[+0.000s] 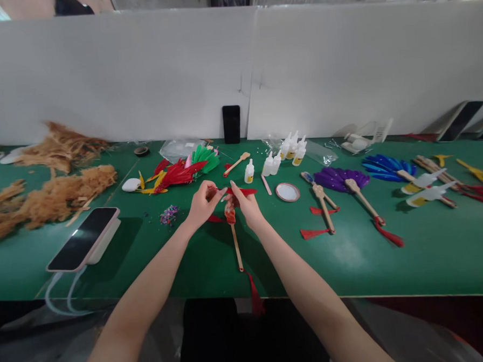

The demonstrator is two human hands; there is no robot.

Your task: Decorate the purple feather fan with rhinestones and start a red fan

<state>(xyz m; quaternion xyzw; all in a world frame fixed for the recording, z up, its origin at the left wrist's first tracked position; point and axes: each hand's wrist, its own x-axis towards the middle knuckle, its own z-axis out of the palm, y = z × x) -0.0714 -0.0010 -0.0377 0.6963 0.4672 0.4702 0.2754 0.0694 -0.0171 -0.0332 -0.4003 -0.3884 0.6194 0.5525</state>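
My left hand (202, 204) and my right hand (246, 203) meet at mid-table, with fingers pinched on a red feather (249, 191) between them. Beneath them lies a wooden fan handle (237, 246) with a reddish-brown fan head partly hidden by my fingers. Its red tassel (254, 294) hangs over the table's front edge. Another bit of red feather (216, 218) shows under my left hand. Beyond my left hand lie a heap of red feathers (182, 174) and some green feathers (203, 160). A small glue bottle (249, 172) stands just past my fingers.
Several glue bottles (292, 147) and a round white dish (287, 192) are behind right. A purple feather fan (341, 179) and a blue one (386, 168) lie right. Left are a phone (84, 238), brown fibre (60, 196) and sequins (169, 215). A white partition (138, 73) borders the back.
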